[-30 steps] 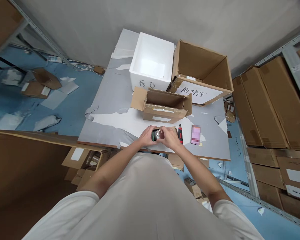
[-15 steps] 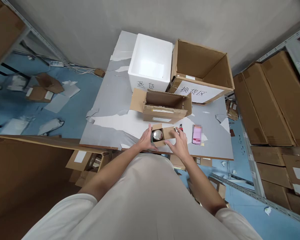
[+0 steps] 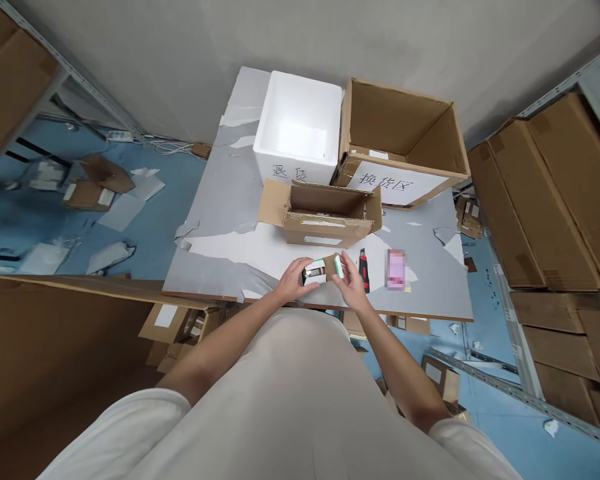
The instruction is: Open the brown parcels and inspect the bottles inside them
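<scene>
Between my two hands, close to the table's front edge, is a small cardboard box (image 3: 316, 271). Its white printed side with a dark picture faces up, and a bare brown part and a green-edged white end show towards the right. My left hand (image 3: 294, 279) is closed round the left end. At the right end, the fingers and thumb of my right hand (image 3: 350, 283) grip the green-edged part. The box's contents are hidden from view. Just right of my right hand lies a red and black utility knife (image 3: 363, 271).
An open narrow carton (image 3: 325, 239) stands beyond my hands. Behind it are a white foam box (image 3: 300, 160) and a large cardboard box (image 3: 405, 181), both with handwriting. A blurred pink item (image 3: 395, 269) lies at right on the table (image 3: 205, 200). Stacked cartons (image 3: 555, 200) line the right.
The small box has been turned: its open side with a shiny round metal object showed before, and a printed side shows now. My right hand has shifted left, uncovering the utility knife.
</scene>
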Motion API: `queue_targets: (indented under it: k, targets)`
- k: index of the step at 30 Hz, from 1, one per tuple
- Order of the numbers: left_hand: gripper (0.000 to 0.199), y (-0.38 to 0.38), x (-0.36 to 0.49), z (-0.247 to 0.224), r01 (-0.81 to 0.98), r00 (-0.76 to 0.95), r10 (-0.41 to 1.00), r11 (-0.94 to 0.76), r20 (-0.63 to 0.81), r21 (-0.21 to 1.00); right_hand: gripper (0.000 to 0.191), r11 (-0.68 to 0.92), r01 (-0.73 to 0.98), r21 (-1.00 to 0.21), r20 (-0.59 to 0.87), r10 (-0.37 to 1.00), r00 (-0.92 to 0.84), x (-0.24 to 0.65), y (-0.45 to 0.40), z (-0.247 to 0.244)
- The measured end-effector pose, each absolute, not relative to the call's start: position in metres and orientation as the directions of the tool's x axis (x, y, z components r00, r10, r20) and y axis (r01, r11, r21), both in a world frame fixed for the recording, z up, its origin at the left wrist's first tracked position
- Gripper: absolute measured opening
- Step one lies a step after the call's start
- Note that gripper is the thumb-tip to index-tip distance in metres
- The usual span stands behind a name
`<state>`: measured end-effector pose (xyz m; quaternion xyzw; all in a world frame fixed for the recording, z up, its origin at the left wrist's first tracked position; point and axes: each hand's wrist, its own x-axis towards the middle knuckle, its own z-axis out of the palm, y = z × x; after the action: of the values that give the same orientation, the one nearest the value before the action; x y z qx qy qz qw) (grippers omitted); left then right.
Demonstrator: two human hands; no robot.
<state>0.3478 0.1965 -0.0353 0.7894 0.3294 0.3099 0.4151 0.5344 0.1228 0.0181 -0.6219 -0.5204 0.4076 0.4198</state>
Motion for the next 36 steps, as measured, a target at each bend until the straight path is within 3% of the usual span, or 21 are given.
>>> queue_targets:
  k: [3,6,11,17,21,25,28,32,36]
  targets:
    - [0.062,0.196,0.348,-0.036,0.281,0.595,0.782,-0.416,0.183,0.865,0.064,0.054,0.604,-0.795,-0.032,0.991,-0.132,0.518,0.134,0.022]
    - [0.068,0.194,0.349,-0.038,0.311,0.567,0.814,-0.352,0.125,0.882,0.064,0.153,0.775,-0.613,-0.056,0.97,-0.236,0.505,0.142,0.02]
    - [0.099,0.191,0.346,-0.041,0.349,0.508,0.861,-0.2,-0.006,0.916,0.07,0.266,0.859,-0.437,-0.122,0.929,-0.349,0.497,0.143,0.017]
    - [0.107,0.193,0.341,-0.039,0.366,0.568,0.823,-0.217,-0.032,0.905,0.081,0.399,0.889,-0.227,-0.175,0.881,-0.44,0.497,0.147,0.025]
    - [0.12,0.201,0.34,-0.032,0.377,0.634,0.769,-0.21,-0.086,0.902,0.088,0.529,0.815,-0.237,-0.188,0.798,-0.573,0.509,0.159,0.033]
    - [0.13,0.211,0.333,-0.028,0.341,0.713,0.694,-0.219,-0.1,0.914,0.071,0.477,0.844,-0.246,-0.211,0.823,-0.527,0.515,0.164,0.034]
    - [0.137,0.219,0.317,-0.031,0.379,0.692,0.713,-0.218,-0.118,0.9,0.065,0.429,0.875,-0.225,-0.214,0.854,-0.474,0.51,0.164,0.029]
    - [0.119,0.242,0.291,-0.038,0.436,0.474,0.855,-0.019,-0.212,0.9,0.062,0.385,0.881,-0.275,-0.206,0.871,-0.445,0.509,0.168,0.041]
    - [0.098,0.28,0.294,-0.04,0.252,0.282,0.921,0.198,-0.268,0.947,0.064,0.313,0.888,-0.336,-0.082,0.93,-0.359,0.548,0.175,0.114]
